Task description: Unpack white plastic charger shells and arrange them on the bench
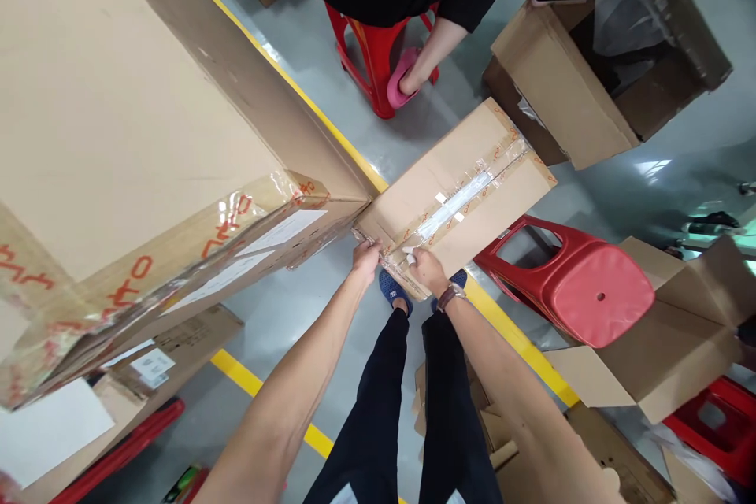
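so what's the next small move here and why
Probably brace the box with the left hand while the right hand works at the near end of the tape: it runs along the top, the left hand is at the near edge, and the right is there, holding a white thing I can't identify.

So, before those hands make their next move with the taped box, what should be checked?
1. Left hand at a near corner of the taped box: ok.
2. Right hand at the same near end: ok.
3. White thing by the right hand's fingertips identified: cannot tell.
4. Tape running along the top seam: ok.
5. Wearer's feet clear: not ok; the blue shoes are partly hidden by the near end.
6. Co-worker's pink shoe apart from the box: ok.
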`<state>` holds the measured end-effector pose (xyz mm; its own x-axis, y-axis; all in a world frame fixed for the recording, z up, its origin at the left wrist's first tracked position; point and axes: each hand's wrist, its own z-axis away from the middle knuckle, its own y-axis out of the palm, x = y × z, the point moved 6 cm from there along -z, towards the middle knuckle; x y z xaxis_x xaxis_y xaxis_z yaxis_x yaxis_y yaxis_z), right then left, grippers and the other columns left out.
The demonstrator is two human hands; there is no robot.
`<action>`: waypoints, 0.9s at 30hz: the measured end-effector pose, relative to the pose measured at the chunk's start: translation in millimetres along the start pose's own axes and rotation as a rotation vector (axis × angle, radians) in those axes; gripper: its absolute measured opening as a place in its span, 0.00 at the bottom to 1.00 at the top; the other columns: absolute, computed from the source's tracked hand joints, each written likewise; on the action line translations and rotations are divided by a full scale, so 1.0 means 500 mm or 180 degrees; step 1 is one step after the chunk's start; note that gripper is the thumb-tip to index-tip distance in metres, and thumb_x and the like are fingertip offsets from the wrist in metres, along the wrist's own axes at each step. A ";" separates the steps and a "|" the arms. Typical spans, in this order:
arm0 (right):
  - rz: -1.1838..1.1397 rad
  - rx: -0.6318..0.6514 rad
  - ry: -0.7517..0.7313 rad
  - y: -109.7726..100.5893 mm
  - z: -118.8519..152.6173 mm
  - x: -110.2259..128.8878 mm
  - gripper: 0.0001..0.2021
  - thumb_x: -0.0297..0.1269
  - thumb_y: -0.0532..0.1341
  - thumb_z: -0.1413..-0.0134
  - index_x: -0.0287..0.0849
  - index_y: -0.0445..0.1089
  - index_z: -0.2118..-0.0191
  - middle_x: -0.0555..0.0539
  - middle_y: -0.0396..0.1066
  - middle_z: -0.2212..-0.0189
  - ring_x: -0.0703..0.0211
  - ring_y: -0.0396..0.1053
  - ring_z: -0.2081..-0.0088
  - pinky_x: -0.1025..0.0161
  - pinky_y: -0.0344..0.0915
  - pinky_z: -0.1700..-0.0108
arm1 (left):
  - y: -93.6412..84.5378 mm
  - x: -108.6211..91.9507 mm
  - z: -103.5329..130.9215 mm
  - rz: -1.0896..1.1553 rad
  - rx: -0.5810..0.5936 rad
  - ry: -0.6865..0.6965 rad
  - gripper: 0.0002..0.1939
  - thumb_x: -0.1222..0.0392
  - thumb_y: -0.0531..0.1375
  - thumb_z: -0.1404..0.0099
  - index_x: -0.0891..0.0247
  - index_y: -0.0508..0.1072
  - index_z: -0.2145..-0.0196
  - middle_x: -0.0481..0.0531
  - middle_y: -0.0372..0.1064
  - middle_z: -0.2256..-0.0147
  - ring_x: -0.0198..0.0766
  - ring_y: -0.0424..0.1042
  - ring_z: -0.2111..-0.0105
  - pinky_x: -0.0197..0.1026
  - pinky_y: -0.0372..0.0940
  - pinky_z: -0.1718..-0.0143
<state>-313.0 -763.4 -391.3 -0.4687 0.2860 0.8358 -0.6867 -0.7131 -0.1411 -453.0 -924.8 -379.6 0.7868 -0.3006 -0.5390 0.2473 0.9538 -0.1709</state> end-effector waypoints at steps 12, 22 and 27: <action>0.0232 -0.0381 -0.0063 -0.247 -0.064 0.092 0.14 0.47 0.64 0.43 0.41 0.76 0.61 0.44 0.76 0.69 0.52 0.71 0.67 0.48 0.74 0.55 | 0.008 -0.013 0.075 0.0704 0.0070 -0.0387 0.17 0.64 0.77 0.42 0.62 0.70 0.70 0.43 0.67 0.76 0.28 0.65 0.79 0.33 0.57 0.78; -0.0310 0.0511 0.0744 0.069 0.251 -0.072 0.17 0.51 0.65 0.29 0.40 0.74 0.60 0.52 0.72 0.70 0.63 0.70 0.71 0.62 0.73 0.65 | 0.037 0.021 0.114 0.1290 -0.0080 -0.0789 0.11 0.74 0.67 0.32 0.64 0.70 0.65 0.55 0.79 0.61 0.41 0.83 0.58 0.40 0.77 0.53; -0.0417 0.0525 0.0750 0.066 0.161 -0.071 0.16 0.50 0.65 0.28 0.39 0.75 0.54 0.49 0.75 0.64 0.60 0.74 0.65 0.57 0.76 0.58 | 0.070 0.010 0.116 0.1851 -0.0314 -0.0861 0.04 0.67 0.60 0.23 0.64 0.71 0.60 0.55 0.78 0.60 0.39 0.83 0.58 0.42 0.80 0.54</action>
<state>-274.4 -848.8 -382.8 -0.5114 0.5090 0.6924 -0.6595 -0.7490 0.0636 -407.5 -892.9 -340.4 0.8946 0.2881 -0.3417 -0.3050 0.9523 0.0043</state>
